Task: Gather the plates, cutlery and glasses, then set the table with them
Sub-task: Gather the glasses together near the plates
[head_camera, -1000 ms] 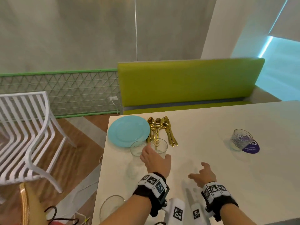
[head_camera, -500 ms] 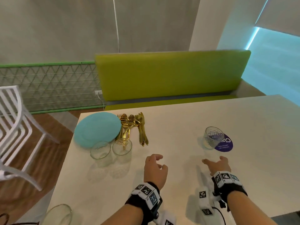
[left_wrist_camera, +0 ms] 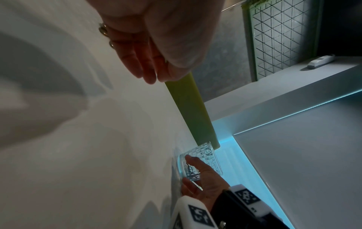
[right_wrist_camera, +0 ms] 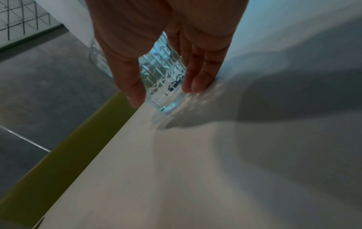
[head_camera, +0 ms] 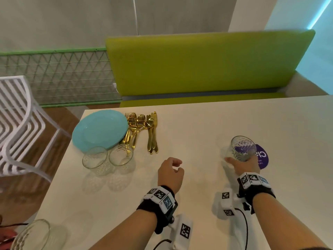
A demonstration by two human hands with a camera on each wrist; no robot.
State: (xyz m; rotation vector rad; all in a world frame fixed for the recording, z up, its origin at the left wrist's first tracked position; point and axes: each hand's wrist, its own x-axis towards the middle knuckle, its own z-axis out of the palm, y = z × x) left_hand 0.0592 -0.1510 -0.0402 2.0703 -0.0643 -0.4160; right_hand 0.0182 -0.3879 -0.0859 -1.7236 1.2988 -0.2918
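Note:
A patterned clear glass [head_camera: 242, 147] [right_wrist_camera: 162, 74] stands at the right of the white table [head_camera: 198, 127], partly over a purple round coaster [head_camera: 262, 156]. My right hand [head_camera: 240, 164] [right_wrist_camera: 166, 93] holds it low down, thumb on one side and fingers on the other. My left hand [head_camera: 177, 166] hovers mid-table, loosely curled and holding nothing. At the far left corner lie a light blue plate [head_camera: 100, 129] and a bunch of gold cutlery [head_camera: 142, 130]. Two more glasses [head_camera: 94, 158] [head_camera: 121, 155] stand just in front of them.
Another glass [head_camera: 32, 235] stands at the table's near left corner. A green bench [head_camera: 198, 65] runs along the far side, and a white slatted chair [head_camera: 19, 123] stands off to the left. The table's left edge drops to a wooden floor.
My right hand has reached forward and taken hold of the glass on the coaster. My left hand has drawn back from the two glasses at the left to mid-table.

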